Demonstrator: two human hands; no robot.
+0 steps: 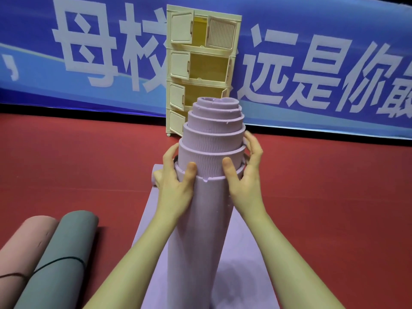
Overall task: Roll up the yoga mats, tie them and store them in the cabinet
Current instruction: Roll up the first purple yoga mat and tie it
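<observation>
Purple yoga mat (196, 230), foam, rolled and held upright; inner layers telescoped upward in stepped rings, wavy ribbed texture. Left hand (176, 186) and right hand (245, 175) grip its sides, fingers curled. Purple flat mat (245, 253) beneath. Pink roll (22, 248) and grey-green roll (60, 259), cord-tied, lie left. Cream plastic cabinet (178, 65) beyond, doors open. Blue banner (312, 63): "母校", "远是你".

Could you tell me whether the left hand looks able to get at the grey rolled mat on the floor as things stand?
Probably not right away: the left hand grips the telescoped purple mat, as does the right hand. The grey rolled mat lies unobstructed on that side, once the hand lets go.
</observation>
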